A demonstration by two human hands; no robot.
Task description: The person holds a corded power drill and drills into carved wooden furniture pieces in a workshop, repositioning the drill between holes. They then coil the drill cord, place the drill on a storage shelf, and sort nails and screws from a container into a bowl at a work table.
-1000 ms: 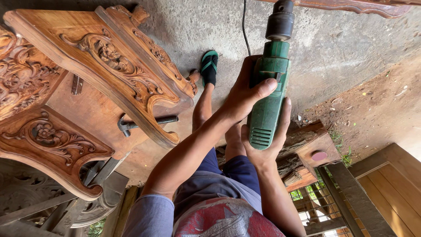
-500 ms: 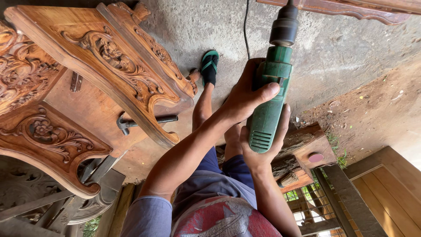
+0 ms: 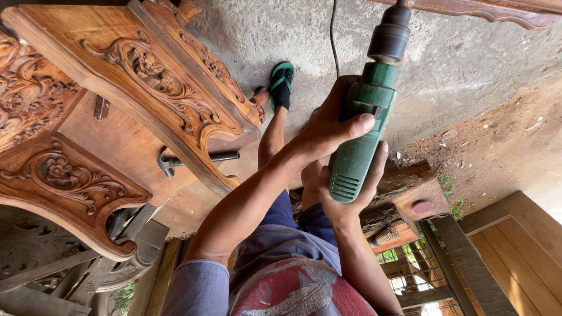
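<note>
Both hands are gripping a green electric drill (image 3: 362,131) – the left hand (image 3: 328,126) is wrapping over the middle of its body, the right hand (image 3: 351,193) is cupping the vented rear end. The drill's dark chuck (image 3: 389,38) is pointing at a carved wooden rail (image 3: 486,9) by the far edge of the concrete floor (image 3: 456,76). A hammer (image 3: 193,159) is lying on the carved wooden furniture piece (image 3: 117,117) to the left – well apart from the hands.

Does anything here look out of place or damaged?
Nothing looks damaged. One small oddity: a hammer lies loose on the carved wooden furniture, beside the work. Both hands, left hand and right hand, grip the green drill.
</note>
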